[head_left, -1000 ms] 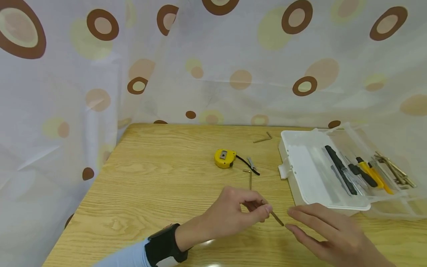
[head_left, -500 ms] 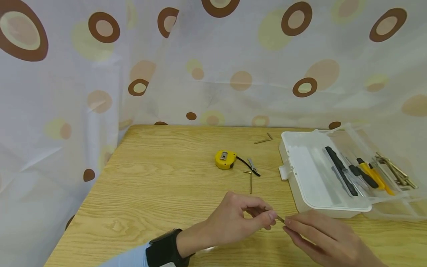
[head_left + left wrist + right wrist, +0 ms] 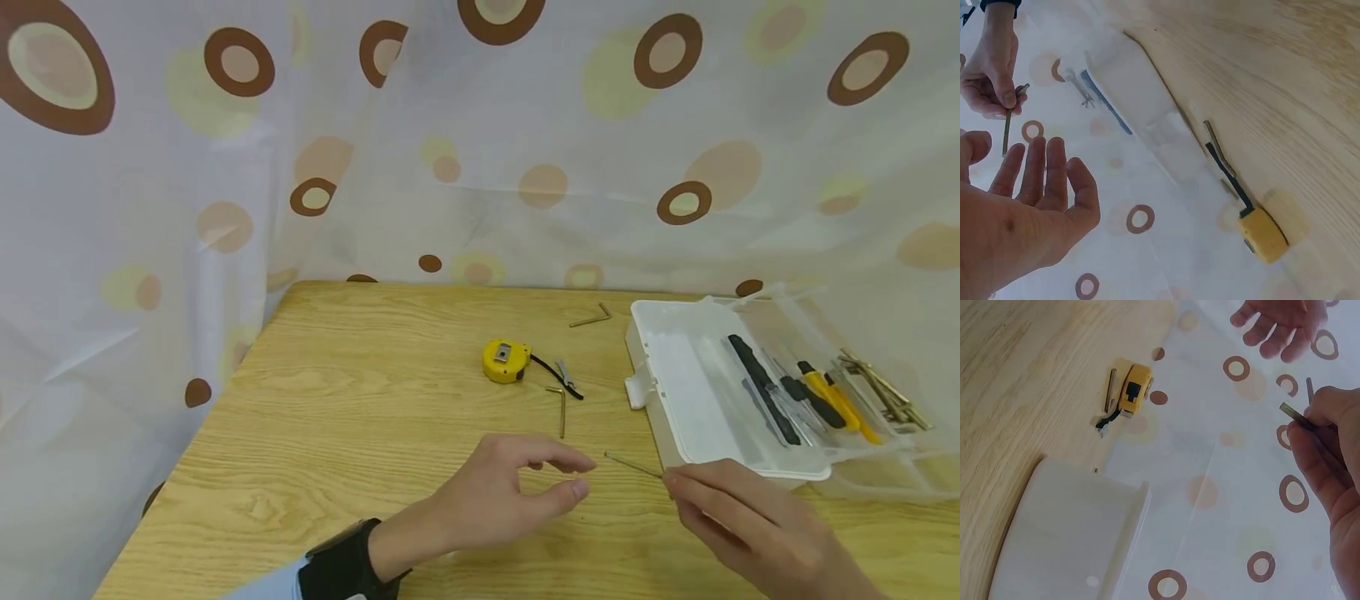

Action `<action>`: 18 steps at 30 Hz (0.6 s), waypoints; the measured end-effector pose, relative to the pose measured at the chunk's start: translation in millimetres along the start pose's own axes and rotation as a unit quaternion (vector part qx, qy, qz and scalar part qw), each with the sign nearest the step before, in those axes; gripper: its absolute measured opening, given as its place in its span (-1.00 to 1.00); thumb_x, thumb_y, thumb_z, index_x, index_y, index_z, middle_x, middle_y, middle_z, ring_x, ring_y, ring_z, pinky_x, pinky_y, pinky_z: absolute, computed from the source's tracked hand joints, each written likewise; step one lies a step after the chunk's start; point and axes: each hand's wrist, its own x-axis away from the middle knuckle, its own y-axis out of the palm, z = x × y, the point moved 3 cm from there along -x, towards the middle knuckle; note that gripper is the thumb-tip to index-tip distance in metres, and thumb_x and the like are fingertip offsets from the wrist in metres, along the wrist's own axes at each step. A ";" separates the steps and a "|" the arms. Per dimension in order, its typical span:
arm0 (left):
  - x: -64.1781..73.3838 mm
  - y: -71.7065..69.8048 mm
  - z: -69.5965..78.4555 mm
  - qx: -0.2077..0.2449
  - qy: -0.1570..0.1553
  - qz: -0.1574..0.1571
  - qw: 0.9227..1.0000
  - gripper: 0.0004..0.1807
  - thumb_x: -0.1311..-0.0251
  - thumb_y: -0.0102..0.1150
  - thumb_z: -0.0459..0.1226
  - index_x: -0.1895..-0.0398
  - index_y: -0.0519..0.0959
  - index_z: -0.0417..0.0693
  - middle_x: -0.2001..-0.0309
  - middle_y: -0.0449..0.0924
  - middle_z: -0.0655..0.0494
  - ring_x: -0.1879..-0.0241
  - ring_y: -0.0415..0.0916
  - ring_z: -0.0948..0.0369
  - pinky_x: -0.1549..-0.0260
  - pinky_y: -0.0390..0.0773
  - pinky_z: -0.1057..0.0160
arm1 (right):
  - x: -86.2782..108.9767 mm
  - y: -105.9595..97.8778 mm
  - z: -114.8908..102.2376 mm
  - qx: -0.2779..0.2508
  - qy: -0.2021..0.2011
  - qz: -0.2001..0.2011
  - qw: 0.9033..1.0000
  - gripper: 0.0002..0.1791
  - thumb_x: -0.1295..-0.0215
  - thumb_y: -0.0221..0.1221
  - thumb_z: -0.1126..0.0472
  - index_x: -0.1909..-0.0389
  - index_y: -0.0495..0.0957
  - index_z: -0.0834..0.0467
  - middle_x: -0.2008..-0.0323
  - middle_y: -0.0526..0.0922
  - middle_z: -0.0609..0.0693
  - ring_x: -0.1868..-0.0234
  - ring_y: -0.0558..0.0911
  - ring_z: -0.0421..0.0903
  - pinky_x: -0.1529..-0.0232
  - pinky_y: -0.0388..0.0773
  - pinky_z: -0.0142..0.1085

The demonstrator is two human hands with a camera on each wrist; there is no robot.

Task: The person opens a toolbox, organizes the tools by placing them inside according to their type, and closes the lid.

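Observation:
My right hand [image 3: 757,529] pinches an L-shaped brass-coloured hex key [image 3: 632,464] between thumb and fingertips, in front of the white box's near corner. Its long arm points left towards my left hand [image 3: 495,492], which is held above the table with fingers spread and nothing in them. The left wrist view has the pinched hex key upright, its short bend sticking out beside the thumb. A second hex key [image 3: 562,414] lies on the table beyond the left hand. Another [image 3: 590,318] rests farther back.
Behind the left hand lies a yellow tape measure [image 3: 504,361] with a black strap. On the right stands an open white box [image 3: 678,358]; its clear lid [image 3: 903,462] side shows black- and yellow-handled tools and several brass-coloured keys. A patterned curtain [image 3: 480,217] hangs along the table's back edge.
The left hand held the hex key a second ago, and both hands met on it. Now the left has let go and drawn back left; the right holds it.

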 end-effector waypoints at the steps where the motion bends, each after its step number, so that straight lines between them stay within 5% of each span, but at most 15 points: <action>1: 2.3 -2.1 -1.3 -0.021 0.003 0.003 1.000 -0.70 -0.44 0.18 -0.05 -0.14 0.68 0.17 -0.09 0.73 0.32 -0.11 0.60 0.46 -0.16 0.56 0.28 | 1.2 -1.5 1.3 0.004 0.004 0.003 1.000 -0.69 -0.49 0.19 0.23 0.34 0.71 0.41 0.41 0.72 0.18 0.41 0.64 -0.16 0.32 0.56 -0.64; 4: 9.9 -9.1 -6.0 -0.134 0.022 0.018 0.991 -0.62 -0.39 0.23 -0.02 -0.23 0.63 0.22 -0.20 0.66 0.32 -0.23 0.56 0.35 -0.21 0.55 0.13 | 7.8 -8.0 4.9 0.038 0.028 -0.002 0.999 -0.63 -0.52 0.16 0.18 0.34 0.72 0.40 0.42 0.73 0.18 0.33 0.67 -0.22 0.18 0.57 -0.68; 9: 23.5 -26.4 -17.3 -0.316 0.023 0.042 0.947 -0.45 -0.30 0.31 0.06 -0.36 0.53 0.32 -0.36 0.52 0.25 -0.32 0.49 0.19 -0.14 0.51 -0.04 | 22.5 -24.5 14.8 0.127 0.086 -0.029 0.988 -0.47 -0.59 0.06 0.02 0.36 0.74 0.38 0.43 0.74 0.20 0.07 0.64 -0.49 -0.05 0.45 -0.75; 14: 39.3 -49.1 -30.9 -0.388 -0.007 0.066 0.919 -0.35 -0.23 0.36 0.10 -0.40 0.48 0.31 -0.41 0.46 0.15 -0.33 0.48 0.06 -0.13 0.51 -0.12 | 37.3 -49.2 32.2 0.220 0.137 -0.026 0.966 -0.36 -0.59 0.02 -0.09 0.36 0.74 0.40 0.43 0.75 0.23 -0.08 0.46 -0.72 -0.08 0.33 -0.83; 18: 60.1 -71.3 -43.5 -0.413 -0.039 0.108 0.904 -0.34 -0.18 0.42 0.07 -0.37 0.51 0.27 -0.38 0.49 0.06 -0.29 0.51 -0.04 -0.08 0.53 -0.20 | 54.0 -77.2 51.4 0.279 0.227 -0.017 0.933 -0.27 -0.56 -0.02 -0.20 0.29 0.72 0.43 0.41 0.76 0.20 -0.05 0.33 -0.85 -0.07 0.23 -0.88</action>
